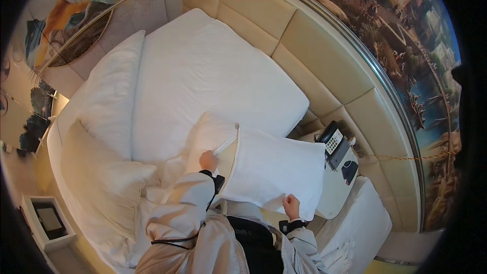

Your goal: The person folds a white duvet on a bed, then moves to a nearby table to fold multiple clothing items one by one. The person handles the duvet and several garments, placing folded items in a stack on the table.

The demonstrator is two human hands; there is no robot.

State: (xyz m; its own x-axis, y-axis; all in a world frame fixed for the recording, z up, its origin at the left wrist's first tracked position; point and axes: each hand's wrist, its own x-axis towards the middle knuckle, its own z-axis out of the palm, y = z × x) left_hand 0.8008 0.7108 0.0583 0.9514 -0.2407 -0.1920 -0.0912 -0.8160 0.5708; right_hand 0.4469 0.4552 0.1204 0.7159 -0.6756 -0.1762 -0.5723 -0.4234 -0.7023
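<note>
A loose pale jacket (183,200) hangs open over a black top (256,246), with black wristbands (291,226).

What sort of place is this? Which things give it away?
Probably a hotel room, though a home bedroom isn't ruled out: a bed in plain white linen, a corded-style phone on a bedside table, and padded wall panels.

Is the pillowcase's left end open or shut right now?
Open: beside the left hand, a cream strip shows between the pillowcase's parted edges.
</note>
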